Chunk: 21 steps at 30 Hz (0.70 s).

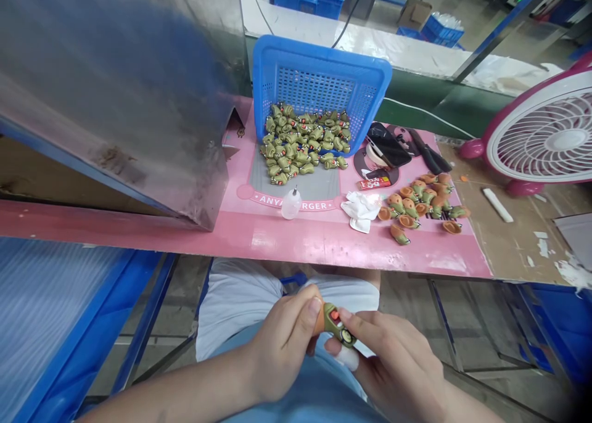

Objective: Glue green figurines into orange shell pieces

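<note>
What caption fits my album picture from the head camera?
Bare left hand and right hand hold a small green-and-orange figure below a pink table and blue plastic basket.

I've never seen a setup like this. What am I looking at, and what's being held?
This is a single view from a camera worn on a person's head, looking down at their bare hands; no machine is involved. The left hand and right hand together hold a small green-and-orange moulded figure above their lap. On the pink printed mat ahead lie a pile of similar green figures beside a tipped blue plastic basket, orange-and-green pieces, crumpled white tissue and a small clear dropper bottle.
</note>
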Each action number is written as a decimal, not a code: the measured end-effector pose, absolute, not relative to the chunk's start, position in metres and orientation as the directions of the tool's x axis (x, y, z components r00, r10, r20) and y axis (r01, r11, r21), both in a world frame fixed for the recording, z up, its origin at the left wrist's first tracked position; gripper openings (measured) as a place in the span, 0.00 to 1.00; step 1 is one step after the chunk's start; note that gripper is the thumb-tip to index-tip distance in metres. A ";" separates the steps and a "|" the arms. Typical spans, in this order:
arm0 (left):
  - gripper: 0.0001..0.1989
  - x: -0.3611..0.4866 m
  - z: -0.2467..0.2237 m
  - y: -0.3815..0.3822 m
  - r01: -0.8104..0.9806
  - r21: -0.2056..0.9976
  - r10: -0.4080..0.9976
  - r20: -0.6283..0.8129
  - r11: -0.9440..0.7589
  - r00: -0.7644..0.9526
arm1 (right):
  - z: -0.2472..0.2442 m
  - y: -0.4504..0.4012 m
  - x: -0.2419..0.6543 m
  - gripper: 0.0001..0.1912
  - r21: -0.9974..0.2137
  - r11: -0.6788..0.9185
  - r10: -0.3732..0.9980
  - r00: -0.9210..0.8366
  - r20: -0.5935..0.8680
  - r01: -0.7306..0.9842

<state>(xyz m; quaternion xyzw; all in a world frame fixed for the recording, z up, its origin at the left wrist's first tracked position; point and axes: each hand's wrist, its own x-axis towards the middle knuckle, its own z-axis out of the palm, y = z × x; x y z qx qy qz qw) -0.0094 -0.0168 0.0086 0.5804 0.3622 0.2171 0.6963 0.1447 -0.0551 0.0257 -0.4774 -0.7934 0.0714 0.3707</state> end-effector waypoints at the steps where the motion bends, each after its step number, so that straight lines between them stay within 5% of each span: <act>1: 0.19 -0.010 0.009 -0.017 0.121 0.965 0.723 -0.253 0.231 0.643 | 0.026 -0.055 0.144 0.11 -0.466 0.531 0.811 -0.266 0.520 0.708; 15: 0.17 -0.013 -0.003 0.005 0.315 0.947 0.757 -0.256 0.070 0.601 | 0.010 -0.044 0.152 0.10 -0.534 0.484 0.858 -0.254 0.447 0.693; 21: 0.09 -0.025 -0.011 0.009 0.196 0.955 0.865 0.100 -0.222 0.491 | 0.003 -0.034 0.149 0.06 -0.854 0.233 0.960 0.029 0.277 0.465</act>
